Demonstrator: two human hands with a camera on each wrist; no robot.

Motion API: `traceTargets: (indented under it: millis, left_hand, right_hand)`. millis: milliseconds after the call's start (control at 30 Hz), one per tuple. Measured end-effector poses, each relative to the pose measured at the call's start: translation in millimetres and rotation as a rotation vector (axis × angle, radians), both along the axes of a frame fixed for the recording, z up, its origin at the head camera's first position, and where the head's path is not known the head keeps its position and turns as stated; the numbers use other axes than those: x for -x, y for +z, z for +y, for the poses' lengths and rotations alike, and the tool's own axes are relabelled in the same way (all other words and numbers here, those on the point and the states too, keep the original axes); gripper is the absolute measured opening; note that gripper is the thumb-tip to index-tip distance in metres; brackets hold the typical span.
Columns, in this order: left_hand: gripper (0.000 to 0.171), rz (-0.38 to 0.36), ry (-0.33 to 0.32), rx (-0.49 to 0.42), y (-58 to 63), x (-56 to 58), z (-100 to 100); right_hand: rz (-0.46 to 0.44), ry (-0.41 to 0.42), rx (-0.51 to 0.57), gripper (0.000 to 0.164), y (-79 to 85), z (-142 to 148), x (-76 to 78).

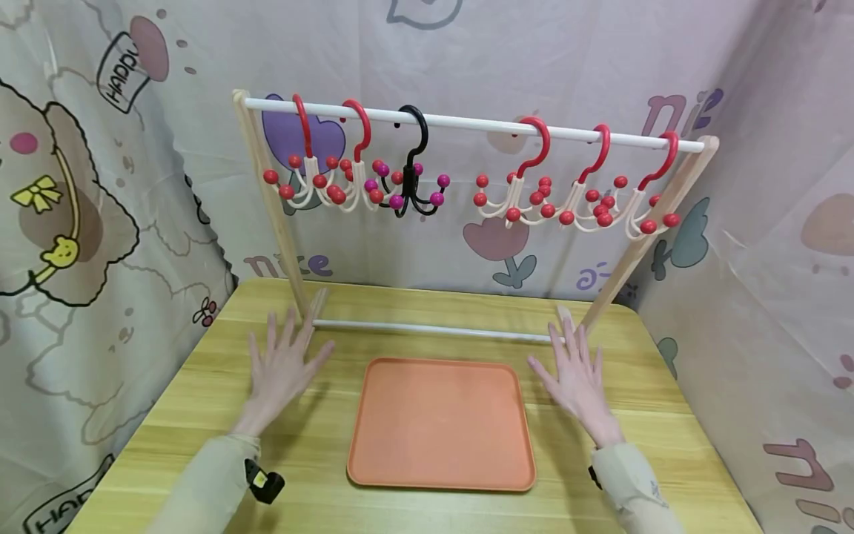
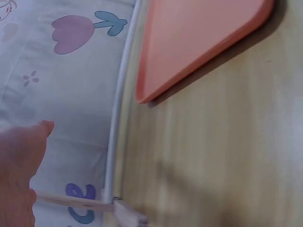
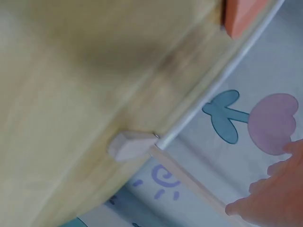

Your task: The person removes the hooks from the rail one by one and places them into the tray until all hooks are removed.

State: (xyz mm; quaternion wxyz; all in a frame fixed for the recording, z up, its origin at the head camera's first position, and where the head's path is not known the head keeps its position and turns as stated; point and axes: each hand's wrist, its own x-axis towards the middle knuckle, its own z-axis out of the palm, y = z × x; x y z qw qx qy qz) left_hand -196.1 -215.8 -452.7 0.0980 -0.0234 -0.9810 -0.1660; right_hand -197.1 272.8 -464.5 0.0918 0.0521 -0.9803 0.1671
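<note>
My left hand, fingers spread, is over the table left of an orange tray, overlapping the rack's left foot in the head view. On the tray's right my right hand is likewise spread, near the right foot. Neither holds anything. Behind the tray stands a wooden rack with a white top rod. From its left half hang two red-hooked white hangers with red balls, one the leftmost hanger, and a black hanger with magenta balls. Three more red-hooked hangers, including one white-armed hanger, hang on the right.
A lower white rod joins the rack's feet just beyond the tray. The wood-grain table carries both tray and rack. Printed cloth rises close behind the rack and along both sides.
</note>
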Motion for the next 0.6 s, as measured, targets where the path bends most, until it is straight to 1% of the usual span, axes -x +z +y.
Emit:
traceTargets:
  millis: [167,267,367,433,467,600]
  left_hand:
    - [0.082,-0.016,0.014,-0.014,18.9,10.8,-6.1]
    - [0.084,-0.011,0.023,-0.064,28.9,18.1,-9.5]
    - [0.09,0.002,0.038,-0.116,38.7,25.8,-12.2]
    - [0.095,0.014,0.049,-0.163,45.1,31.6,-13.5]
    - [0.096,0.033,0.051,-0.198,47.8,34.8,-14.3]
    - [0.095,0.11,0.054,-0.369,59.5,46.1,-16.9]
  right_hand:
    - [0.013,0.002,-0.004,0.085,13.5,1.1,5.6]
    - [0.027,0.01,0.002,0.084,20.9,1.5,9.0]
    - [0.049,0.014,0.008,0.083,27.5,2.0,12.9]
    - [0.063,0.014,0.01,0.082,31.9,2.7,16.1]
    - [0.074,0.012,0.012,0.082,33.9,3.2,17.7]
    - [0.106,-0.001,0.027,0.08,42.7,4.5,23.8]
